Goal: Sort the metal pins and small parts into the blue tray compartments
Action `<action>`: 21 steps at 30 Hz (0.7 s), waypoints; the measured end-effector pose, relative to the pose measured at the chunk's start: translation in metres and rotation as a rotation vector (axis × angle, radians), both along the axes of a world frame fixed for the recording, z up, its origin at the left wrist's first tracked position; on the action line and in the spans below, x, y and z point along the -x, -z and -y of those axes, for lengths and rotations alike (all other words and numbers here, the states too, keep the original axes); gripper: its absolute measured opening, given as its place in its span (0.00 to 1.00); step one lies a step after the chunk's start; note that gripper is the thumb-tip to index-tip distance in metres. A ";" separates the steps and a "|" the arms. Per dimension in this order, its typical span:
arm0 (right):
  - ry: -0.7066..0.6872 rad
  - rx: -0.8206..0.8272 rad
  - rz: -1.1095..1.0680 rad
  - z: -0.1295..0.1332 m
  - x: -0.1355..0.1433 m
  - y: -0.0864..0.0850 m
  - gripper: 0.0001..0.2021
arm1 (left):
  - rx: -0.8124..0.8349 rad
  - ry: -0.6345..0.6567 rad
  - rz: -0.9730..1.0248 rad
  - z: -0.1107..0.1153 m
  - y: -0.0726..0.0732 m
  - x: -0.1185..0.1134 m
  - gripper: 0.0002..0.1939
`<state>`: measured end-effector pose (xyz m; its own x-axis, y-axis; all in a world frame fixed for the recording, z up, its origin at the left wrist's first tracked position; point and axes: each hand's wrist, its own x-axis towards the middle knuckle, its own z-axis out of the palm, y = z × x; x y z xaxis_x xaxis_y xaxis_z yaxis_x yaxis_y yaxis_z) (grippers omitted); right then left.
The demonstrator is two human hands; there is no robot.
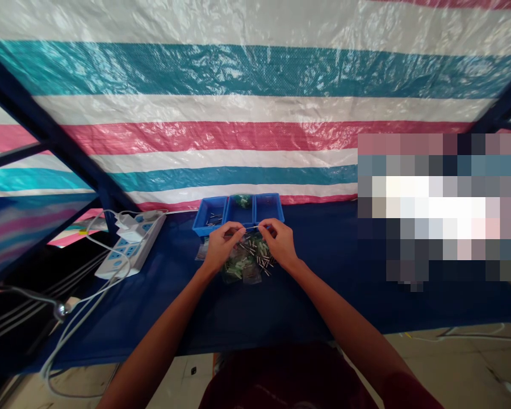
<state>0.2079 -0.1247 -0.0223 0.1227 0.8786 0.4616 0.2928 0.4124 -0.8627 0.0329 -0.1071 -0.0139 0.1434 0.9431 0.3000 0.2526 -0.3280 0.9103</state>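
Fingers (233, 225) of your left hand (218, 245) and right hand (283, 243) pinch a slender piece (251, 228) between them — keep it level, your grip light.

Wall: plastic sheeting (247, 71), creased and glossy, horizontal stripes of off-white, teal and pinkish red, spanning the full width behind the table.
Framework: dark blue left post (42, 125), slanting in view, with crossbar (17, 157) joined to it; matching right post (500, 109) at the opposite side.
Furniture: one table (323, 295), dark blue top, far edge just beside the sheeting.
Floor: pale tiles (464, 360), seams and dark marks visible, below the table's near edge.
Light: scattered white glints across the sheeting; table comparatively dim.
Right-hand section: partly hidden by pixelation.
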 end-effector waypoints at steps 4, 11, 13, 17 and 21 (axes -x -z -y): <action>0.001 -0.006 0.003 0.001 0.000 -0.001 0.08 | -0.028 0.001 -0.017 0.000 0.001 0.000 0.13; -0.013 -0.009 0.010 0.001 0.001 -0.001 0.09 | -0.059 -0.025 -0.025 0.000 0.001 0.000 0.12; -0.016 -0.013 0.015 0.002 0.001 -0.001 0.09 | -0.069 -0.027 -0.026 -0.001 0.001 0.000 0.12; -0.014 -0.016 0.023 0.002 0.001 -0.001 0.09 | -0.072 -0.032 -0.025 -0.001 0.000 0.000 0.13; -0.010 -0.017 0.026 0.002 0.001 -0.002 0.09 | -0.048 -0.034 -0.016 0.000 0.001 0.000 0.12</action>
